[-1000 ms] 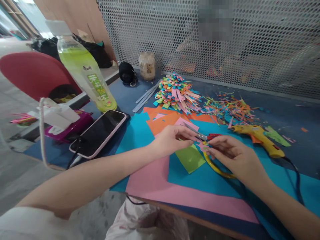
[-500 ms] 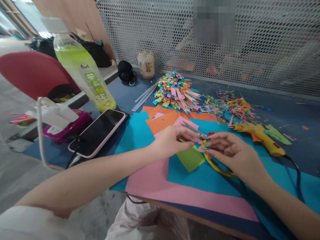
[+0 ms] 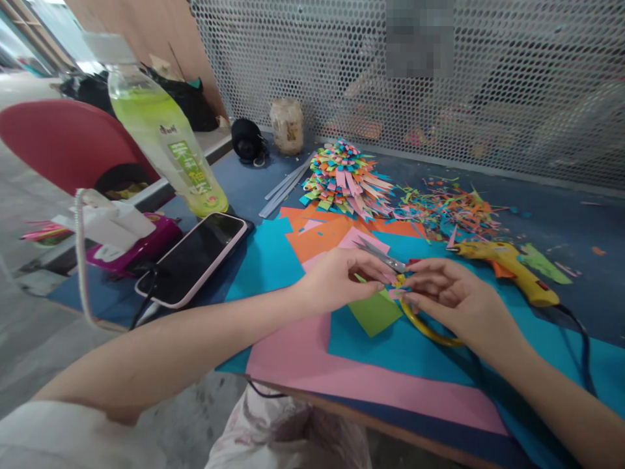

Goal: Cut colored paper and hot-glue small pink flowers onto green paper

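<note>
My left hand is closed in a loose pinch over the scissors' middle; what lies in its fingertips is too small to make out. Facing it, my right hand pinches a small pink paper piece between thumb and fingers. Beneath the hands lie scissors with yellow handles, blades pointing away to the left. A green paper square rests just below my fingertips. Under it spread blue sheets and a pink sheet. Orange paper lies beyond the left hand.
A layered paper-strip cone stands behind, beside a heap of paper shreds. A yellow glue gun with its cord lies right. Leftward are a phone, drink bottle, tissue pack and glue sticks. Perforated metal panel closes the back.
Both hands stay almost in place, with only slight finger movement around the small piece. The view has shifted a little; the scissors and papers lie as before.
</note>
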`<state>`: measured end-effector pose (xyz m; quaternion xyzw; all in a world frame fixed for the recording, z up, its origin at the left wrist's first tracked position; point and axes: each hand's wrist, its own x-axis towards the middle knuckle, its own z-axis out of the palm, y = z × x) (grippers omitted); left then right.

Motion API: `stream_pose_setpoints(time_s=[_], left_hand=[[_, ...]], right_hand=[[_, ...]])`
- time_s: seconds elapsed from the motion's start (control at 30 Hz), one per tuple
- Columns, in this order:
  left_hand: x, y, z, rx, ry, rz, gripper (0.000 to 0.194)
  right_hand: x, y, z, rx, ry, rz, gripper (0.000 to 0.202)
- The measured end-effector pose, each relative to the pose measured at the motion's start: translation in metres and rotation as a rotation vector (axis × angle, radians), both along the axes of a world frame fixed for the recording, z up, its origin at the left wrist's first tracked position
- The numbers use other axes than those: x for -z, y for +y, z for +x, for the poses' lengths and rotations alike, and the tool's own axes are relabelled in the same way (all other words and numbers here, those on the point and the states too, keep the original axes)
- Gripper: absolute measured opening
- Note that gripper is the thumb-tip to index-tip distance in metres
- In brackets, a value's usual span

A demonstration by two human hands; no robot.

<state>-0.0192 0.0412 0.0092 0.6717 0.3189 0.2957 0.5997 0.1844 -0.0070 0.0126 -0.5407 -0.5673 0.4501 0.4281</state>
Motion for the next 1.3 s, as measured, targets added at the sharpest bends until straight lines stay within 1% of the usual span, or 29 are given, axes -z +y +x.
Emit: stream_pose_setpoints(time_s=[0.2, 0.47, 0.7, 0.93, 1.1, 1.2, 1.3], left_hand=[[-0.003, -0.002, 0.000, 0.024, 0.019, -0.005, 0.027], [-0.007, -0.002, -0.001, 0.033, 0.054, 0.032, 0.027], [-0.008, -0.003, -0.001, 0.041, 0.089, 0.042, 0.028], [-0.008, -0.003, -0.001, 0.060, 0.121, 0.046, 0.033], [-0.006, -0.003, -0.001, 0.054, 0.089, 0.061, 0.033], [-0.002, 0.000, -0.002, 0.030, 0.037, 0.072, 0.034], [0.002, 0.004, -0.002, 0.043, 0.013, 0.053, 0.037]], right_hand=[[0.001, 0.000, 0.000, -0.015, -0.007, 0.024, 0.037], [0.002, -0.001, 0.002, -0.023, -0.096, 0.083, 0.037], [0.009, -0.003, 0.006, -0.039, -0.154, 0.168, 0.031], [0.008, -0.003, 0.005, -0.055, -0.168, 0.189, 0.031], [0.007, -0.002, 0.003, -0.076, -0.126, 0.136, 0.032], [0.004, -0.002, 0.002, -0.048, -0.098, 0.079, 0.035], [0.000, -0.001, 0.002, -0.029, -0.074, 0.022, 0.035]])
